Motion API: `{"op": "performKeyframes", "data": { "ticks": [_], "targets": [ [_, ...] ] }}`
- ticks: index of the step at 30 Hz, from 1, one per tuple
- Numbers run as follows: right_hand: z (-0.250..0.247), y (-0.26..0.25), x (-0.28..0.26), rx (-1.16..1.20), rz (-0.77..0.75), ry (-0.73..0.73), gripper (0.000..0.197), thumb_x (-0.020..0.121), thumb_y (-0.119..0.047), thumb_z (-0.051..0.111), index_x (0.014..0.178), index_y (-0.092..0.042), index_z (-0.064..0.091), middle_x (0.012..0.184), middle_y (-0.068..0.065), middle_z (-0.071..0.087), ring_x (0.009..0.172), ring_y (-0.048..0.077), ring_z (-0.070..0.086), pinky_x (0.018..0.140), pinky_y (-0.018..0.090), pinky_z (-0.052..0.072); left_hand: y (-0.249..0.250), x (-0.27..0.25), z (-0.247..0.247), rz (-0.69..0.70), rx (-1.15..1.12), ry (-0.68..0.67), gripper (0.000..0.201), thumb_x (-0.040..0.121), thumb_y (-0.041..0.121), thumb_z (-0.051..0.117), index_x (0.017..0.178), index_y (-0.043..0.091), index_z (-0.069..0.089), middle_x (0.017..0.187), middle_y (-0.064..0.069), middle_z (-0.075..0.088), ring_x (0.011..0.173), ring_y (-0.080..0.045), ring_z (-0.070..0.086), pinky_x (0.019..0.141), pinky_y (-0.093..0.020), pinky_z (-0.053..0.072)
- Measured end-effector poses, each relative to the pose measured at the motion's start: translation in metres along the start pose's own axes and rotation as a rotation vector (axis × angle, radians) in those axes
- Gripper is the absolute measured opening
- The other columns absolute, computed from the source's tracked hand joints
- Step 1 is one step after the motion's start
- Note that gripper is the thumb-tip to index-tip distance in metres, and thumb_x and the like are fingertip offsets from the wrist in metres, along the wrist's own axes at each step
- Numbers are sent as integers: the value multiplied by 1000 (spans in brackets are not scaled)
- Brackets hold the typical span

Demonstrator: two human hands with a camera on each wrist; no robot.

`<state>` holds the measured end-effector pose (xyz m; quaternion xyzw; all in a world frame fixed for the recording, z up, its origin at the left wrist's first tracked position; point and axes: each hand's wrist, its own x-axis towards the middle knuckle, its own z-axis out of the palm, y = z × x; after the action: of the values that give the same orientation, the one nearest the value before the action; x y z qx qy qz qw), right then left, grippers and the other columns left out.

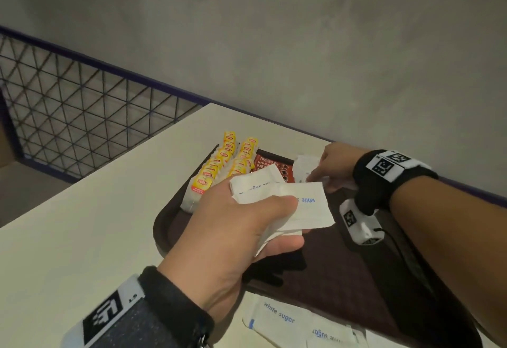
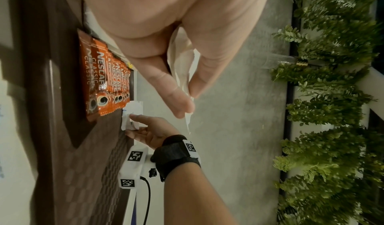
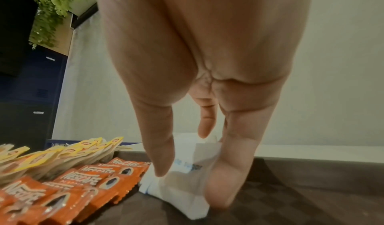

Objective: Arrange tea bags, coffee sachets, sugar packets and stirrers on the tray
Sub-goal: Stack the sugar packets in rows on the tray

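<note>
In the head view our left hand (image 1: 236, 227) sits at lower centre, thumb and fingers curled round a loose fan of white sugar packets (image 1: 285, 202) held above the dark tray (image 1: 164, 227). Our right hand (image 1: 333, 165), right of centre, has its fingers extended downward and pinches a small stack of sugar packets (image 3: 182, 177) standing on the tray floor just beside the row of orange coffee sachets (image 3: 87, 181). The yellow-tagged tea bags (image 1: 219, 172) occupy the tray's upper left part in two rows. More sugar packets (image 1: 290, 323) lie on the table (image 1: 96, 210) at the bottom of the frame; no stirrers are visible. We judge the packets light, thin and soft, with paper faces that slide over one another, so a fan slips apart easily. We recommend gripping across the flat faces near the middle, squaring the edges against the tray floor before release.
</note>
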<state>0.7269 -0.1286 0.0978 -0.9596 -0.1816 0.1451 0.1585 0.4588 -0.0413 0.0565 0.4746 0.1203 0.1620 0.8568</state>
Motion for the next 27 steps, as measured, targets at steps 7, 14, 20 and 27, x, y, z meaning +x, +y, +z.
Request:
{"op": "performKeyframes", "data": {
  "ticks": [7,14,20,27],
  "targets": [
    [8,1,9,-34,-7,-21,42,77,-10,86,112,3,66,87,12,70,62,18,70,48,21,54,-2,-1,0,11,17,6,46,79,4,80,121,17,68,103,-6,80,88,-25,79,60,-32,62],
    [12,3,15,98,-10,32,65,74,-18,91,122,-5,49,98,15,72,69,24,76,55,31,62,-2,2,-1,4,22,29,46,79,4,80,121,17,68,103,-6,80,88,-26,79,58,-31,61],
    [-8,1,-24,455,48,27,70,87,-40,79,139,-5,46,136,16,53,92,27,65,67,37,62,-2,1,-1,13,38,47,44,80,8,81,121,19,69,103,-4,80,89,-25,79,57,-30,61],
    [-26,11,-185,550,-518,-180,48,85,6,74,113,-32,70,118,8,70,104,27,71,92,39,59,7,-9,6,26,8,26,35,84,6,78,117,14,69,98,-6,81,84,-22,79,54,-26,61]
  ]
}}
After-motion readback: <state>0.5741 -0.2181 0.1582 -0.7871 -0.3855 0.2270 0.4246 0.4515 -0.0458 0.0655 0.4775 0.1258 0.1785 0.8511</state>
